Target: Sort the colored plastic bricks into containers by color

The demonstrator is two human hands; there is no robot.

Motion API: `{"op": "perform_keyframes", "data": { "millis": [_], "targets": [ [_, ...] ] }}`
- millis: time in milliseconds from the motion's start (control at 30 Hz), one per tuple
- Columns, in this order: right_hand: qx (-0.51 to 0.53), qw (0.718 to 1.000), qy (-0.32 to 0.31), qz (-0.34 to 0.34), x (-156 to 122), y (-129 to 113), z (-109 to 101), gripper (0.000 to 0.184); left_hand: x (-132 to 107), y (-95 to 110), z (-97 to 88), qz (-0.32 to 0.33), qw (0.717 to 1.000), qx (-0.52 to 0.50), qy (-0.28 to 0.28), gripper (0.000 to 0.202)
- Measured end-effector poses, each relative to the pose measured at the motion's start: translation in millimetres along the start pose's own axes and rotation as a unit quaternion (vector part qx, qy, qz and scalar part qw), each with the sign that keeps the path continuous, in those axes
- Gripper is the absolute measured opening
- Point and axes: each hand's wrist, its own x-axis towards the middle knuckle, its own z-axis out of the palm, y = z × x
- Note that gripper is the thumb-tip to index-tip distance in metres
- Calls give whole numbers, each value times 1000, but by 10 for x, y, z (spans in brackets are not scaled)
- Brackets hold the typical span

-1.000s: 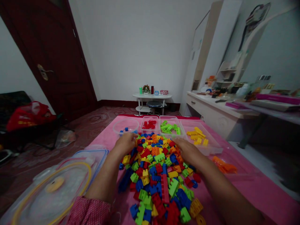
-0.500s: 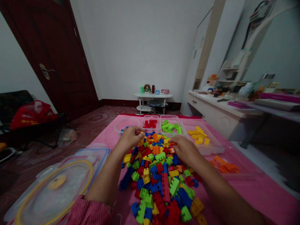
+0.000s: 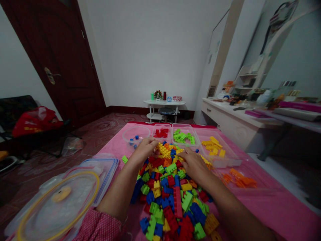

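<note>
A heap of mixed toy building bricks (image 3: 163, 187) in red, blue, green, yellow and orange lies on the pink tabletop before me. Over its far left side, my left hand (image 3: 145, 150) rests with bent fingers against yellow bricks (image 3: 164, 150). On the right, the fingertips of my right hand (image 3: 194, 162) touch bricks at the heap's far part, fingers slightly apart. Neither hand visibly grips a brick, though the fingertips are partly hidden. A lone green brick (image 3: 124, 159) lies left of my left hand.
Beyond the heap stand clear containers: a round one with blue bricks (image 3: 136, 137), then boxes of red bricks (image 3: 161, 133), green bricks (image 3: 184, 136) and yellow bricks (image 3: 213, 145). Orange bricks (image 3: 240, 179) sit in another box at right. Lids (image 3: 75, 197) are stacked on the left.
Several yellow bricks now show between my hands at the heap's far part. A green brick has appeared at the left. My left hand has shifted slightly right, uncovering blue bricks in the round container.
</note>
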Motion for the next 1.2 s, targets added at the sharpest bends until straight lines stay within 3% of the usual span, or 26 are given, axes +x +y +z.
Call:
{"op": "perform_keyframes", "data": {
  "millis": [100, 200, 300, 433, 600, 767, 833, 933, 1033, 1133, 1200],
  "targets": [
    [39, 999, 20, 10, -7, 43, -26, 27, -12, 3, 14, 0, 1000, -12, -28, 24],
    [124, 989, 79, 29, 0, 17, -118, 18, -14, 3, 29, 11, 999, -8, -49, 21],
    [303, 946, 112, 25, -3, -92, -246, 17, -11, 7, 42, 31, 999, -2, -45, 20],
    [498, 866, 48, -6, -38, -260, -318, 22, -37, 34, 81, 45, 997, -17, -68, 23],
    [551, 834, 4, -8, -71, -353, -285, 27, -102, 75, 148, 50, 993, -44, -99, 23],
    [502, 864, 30, -20, -47, -192, -398, 28, -113, 62, 171, 70, 991, 0, -112, 31],
    [473, 880, 53, 3, -25, -7, -468, 31, -97, 40, 175, 84, 990, 43, -108, 33],
    [405, 901, 138, 76, 2, 398, -534, 35, -64, -3, 184, 90, 988, 86, -87, 33],
    [233, 932, 230, 154, -2, 811, -558, 35, -27, -55, 188, 87, 986, 111, -87, 31],
    [44, 946, 235, 219, -28, 1015, -578, 49, 13, -112, 177, 125, 976, 154, -89, 30],
    [1, 948, 218, 231, -36, 986, -581, 52, 32, -143, 164, 153, 965, 198, -76, 29]
  ]
}}
